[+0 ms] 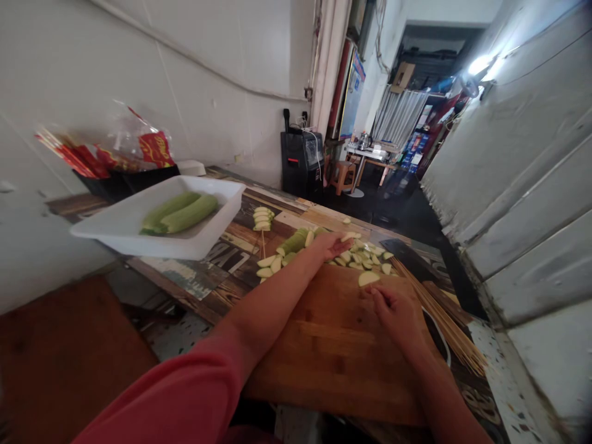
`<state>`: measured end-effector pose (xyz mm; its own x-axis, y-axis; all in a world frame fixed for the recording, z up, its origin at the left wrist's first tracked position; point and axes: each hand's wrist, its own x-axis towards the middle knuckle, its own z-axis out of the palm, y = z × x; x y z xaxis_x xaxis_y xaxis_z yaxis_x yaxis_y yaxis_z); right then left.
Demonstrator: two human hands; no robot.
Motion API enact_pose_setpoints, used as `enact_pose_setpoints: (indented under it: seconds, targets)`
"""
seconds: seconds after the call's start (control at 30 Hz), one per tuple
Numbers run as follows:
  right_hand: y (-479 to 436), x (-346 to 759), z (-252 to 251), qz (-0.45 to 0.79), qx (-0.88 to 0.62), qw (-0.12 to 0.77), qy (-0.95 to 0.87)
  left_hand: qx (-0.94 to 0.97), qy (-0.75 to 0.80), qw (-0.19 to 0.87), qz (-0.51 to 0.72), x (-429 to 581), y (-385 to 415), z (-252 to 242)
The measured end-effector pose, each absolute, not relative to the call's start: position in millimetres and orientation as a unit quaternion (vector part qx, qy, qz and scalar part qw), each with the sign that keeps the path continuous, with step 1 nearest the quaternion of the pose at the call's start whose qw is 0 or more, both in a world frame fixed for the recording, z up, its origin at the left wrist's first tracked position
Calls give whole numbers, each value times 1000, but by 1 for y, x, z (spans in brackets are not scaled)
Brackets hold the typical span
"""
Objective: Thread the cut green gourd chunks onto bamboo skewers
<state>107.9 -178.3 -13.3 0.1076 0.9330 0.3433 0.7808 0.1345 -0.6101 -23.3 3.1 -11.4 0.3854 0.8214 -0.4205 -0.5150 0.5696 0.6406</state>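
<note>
The left hand is lying open and flat on the heap of zucchini slices at the far edge of the cutting board, apparently gathering them. The right hand, loosely open and empty, is resting with its fingertips just beside a lone slice; lifting it calls for a light pinch.

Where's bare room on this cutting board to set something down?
The near half of the cutting board, nearer than the left hand and right hand, is bare. Its far edge is crowded with zucchini slices; skewers line its right side.

Patterned table with cutting board, white tray, probably skewers
</note>
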Motion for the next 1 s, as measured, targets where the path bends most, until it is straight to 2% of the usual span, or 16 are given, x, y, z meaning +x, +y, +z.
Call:
enact_pose_setpoints:
  seconds: [0.57, 0.67, 0.87, 1.0]
  targets:
    - [-179, 108, -10, 145, -654, 370, -644, 254, 361, 808, 390, -24, 3, -11]
    - [-179, 108, -10, 213, -656, 389, -611, 263, 359, 816, 369, -26, 2, -8]
    - [-182, 106, -9, 499, -592, 445, -451, 226, 337, 830, 382, -24, -6, -1]
    - [-182, 104, -4, 545, -557, 446, -440, 200, 334, 821, 418, -19, -12, 3]
